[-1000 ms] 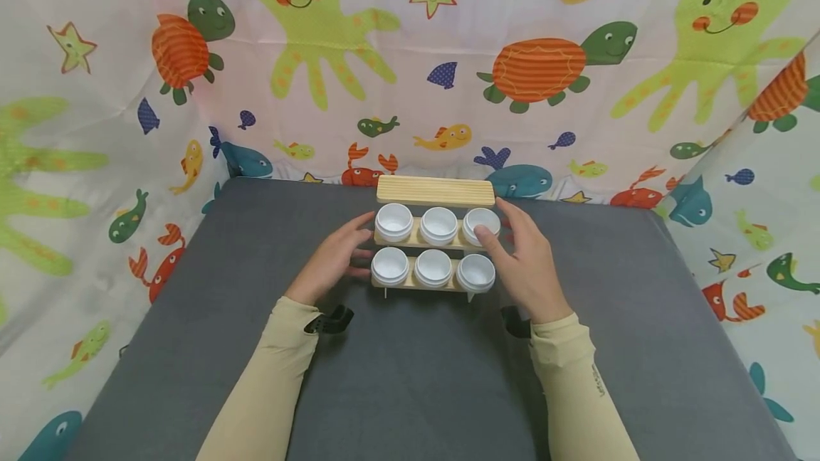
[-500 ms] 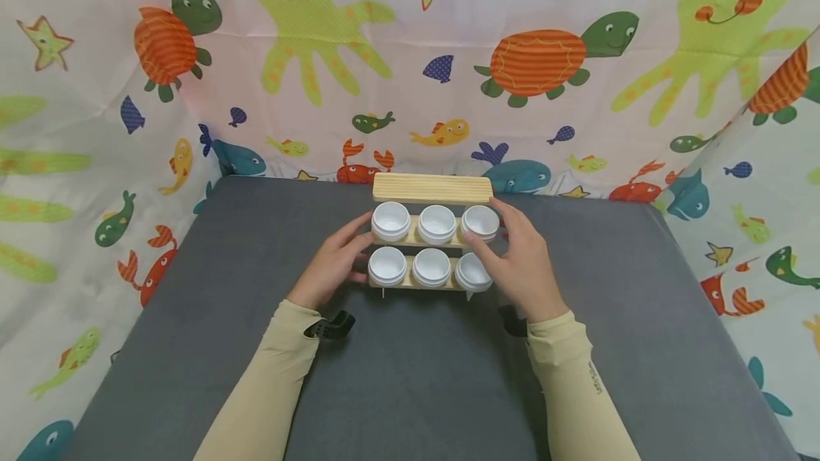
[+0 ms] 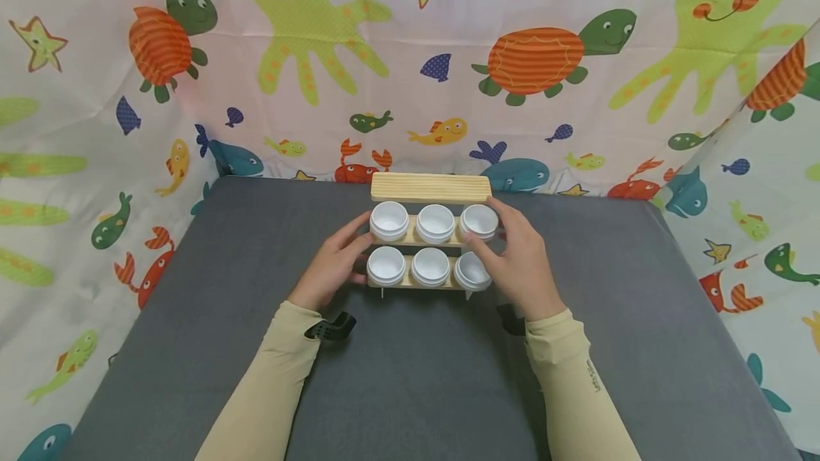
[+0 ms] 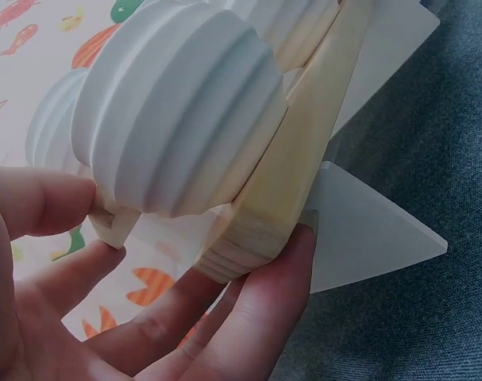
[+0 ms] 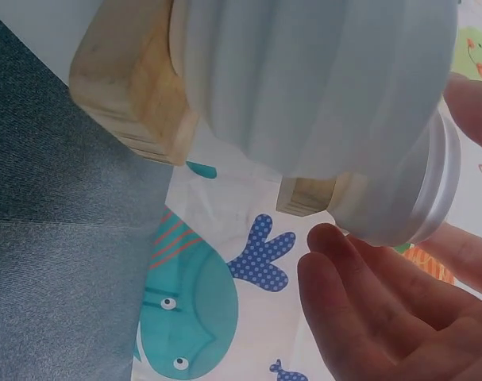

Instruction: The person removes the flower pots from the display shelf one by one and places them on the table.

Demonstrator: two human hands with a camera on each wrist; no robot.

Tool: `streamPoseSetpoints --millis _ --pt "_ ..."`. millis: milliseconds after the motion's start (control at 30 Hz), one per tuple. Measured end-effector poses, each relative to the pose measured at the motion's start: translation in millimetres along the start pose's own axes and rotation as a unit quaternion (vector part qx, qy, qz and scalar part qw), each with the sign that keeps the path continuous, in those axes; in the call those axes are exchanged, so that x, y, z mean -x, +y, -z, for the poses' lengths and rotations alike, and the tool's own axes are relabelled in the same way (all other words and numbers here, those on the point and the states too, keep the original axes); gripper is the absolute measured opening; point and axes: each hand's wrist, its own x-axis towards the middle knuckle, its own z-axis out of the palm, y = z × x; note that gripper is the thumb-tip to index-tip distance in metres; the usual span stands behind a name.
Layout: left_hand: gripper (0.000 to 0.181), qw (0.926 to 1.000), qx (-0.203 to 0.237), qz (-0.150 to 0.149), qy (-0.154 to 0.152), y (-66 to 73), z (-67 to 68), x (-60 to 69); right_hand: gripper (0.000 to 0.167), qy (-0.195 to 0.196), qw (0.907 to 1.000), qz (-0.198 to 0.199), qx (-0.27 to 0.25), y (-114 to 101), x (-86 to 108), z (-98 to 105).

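Note:
A tiered wooden stand (image 3: 431, 189) with clear supports carries several small white ribbed pots (image 3: 435, 223) in two rows; its top board bears none. My left hand (image 3: 323, 265) grips the stand's left end. In the left wrist view, its thumb and index finger pinch the end of one board, and another finger presses against the end of the lower board (image 4: 248, 234). At the right end, my right hand (image 3: 524, 262) curls round the upper board's end pot (image 3: 479, 221), thumb in front. In the right wrist view, its fingertips (image 5: 326, 242) lie close by the board's end; contact is unclear.
A grey cloth (image 3: 416, 383) covers the table under the stand. Behind and along both sides hangs a white curtain (image 3: 384, 41) printed with sea animals. Black straps (image 3: 331, 326) sit at both wrists.
The head view has shifted slightly. My left thumb has come forward onto the stand's left end. My right thumb has moved left across the end pot's front. The stand appears to stay put.

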Motion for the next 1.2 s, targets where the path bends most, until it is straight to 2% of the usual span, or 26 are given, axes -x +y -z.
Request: streamPoseSetpoints --millis 300,500,800,1200 --pt "0.057 0.9999 -0.006 0.011 0.004 -0.9 0.7 -5.0 0.075 0.007 1.0000 0.005 -0.001 2.1 -3.2 2.2" --pt "0.056 1.0000 0.001 0.003 0.004 -0.6 -0.9 -8.7 0.073 0.011 0.9999 0.003 -0.003 0.9 -5.3 4.1" --pt "0.057 1.0000 0.006 0.007 0.002 -7.4 1.4 -7.3 0.070 0.007 0.9999 0.007 -0.007 1.8 -0.8 0.1" --pt "0.058 0.9999 0.010 0.008 -0.002 -6.0 2.0 -5.2 0.068 0.013 0.9999 0.000 -0.003 4.9 -0.6 3.2"
